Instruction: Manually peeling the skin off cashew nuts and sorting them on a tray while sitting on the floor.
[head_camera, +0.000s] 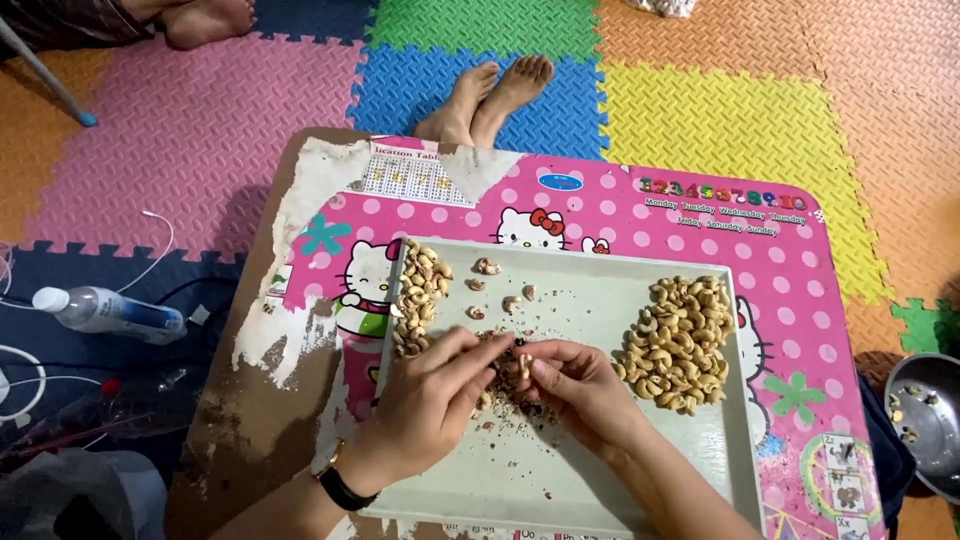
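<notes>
Nut (524, 364): one pale cashew pinched between the fingertips of both hands, over the middle of the tray, just above a patch of dark husk bits.
Right hand (583, 388): fingers curled in, grip closed on the nut from the right; wrist lies across the tray toward its lower right corner.
Left hand (432, 400): fingers bent, tips closed on the same nut from the left; a dark watch (338, 486) on the wrist; forearm crosses the tray's lower left edge.
Husks (512, 400): brown crumbs and skins scattered under and between the hands; partly hidden by them.
Tray (590, 300): pale green, rectangular, flat on the worktop; holds all the nuts.
Peeled pile (680, 343): heap of clean, light cashews at the tray's right side, well apart from the left pile.
Unpeeled pile (420, 292): cashews with brownish skin along the left wall; a few loose nuts (487, 267) just beside them toward the centre.
Worktop (800, 300): low, pink, dotted, with cartoon prints; its covering torn away on the left.
Floor mat (720, 110): coloured foam tiles; two bare feet (495, 95) beyond the far edge.
Bottle (105, 310): clear plastic, lying on the mat to the left.
Bowl (925, 420): metal, at the right margin, a few bits inside.
</notes>
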